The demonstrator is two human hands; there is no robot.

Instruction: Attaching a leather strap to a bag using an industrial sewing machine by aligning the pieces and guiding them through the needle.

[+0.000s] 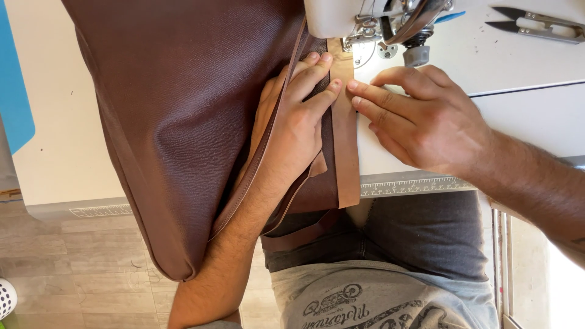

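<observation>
A large piece of brown textured leather lies draped over the white sewing table and hangs past its front edge. My left hand reaches out from under the fold and presses flat on the leather beside a lighter brown strip. My right hand rests on the table to the right, its fingertips pushing against the strip's edge. Both hands sit just in front of the sewing machine's presser foot. The needle itself is hidden.
The white sewing machine head stands at the top. Metal thread snips lie at the far right of the table. A ruler strip runs along the table's front edge. A blue panel is at the left.
</observation>
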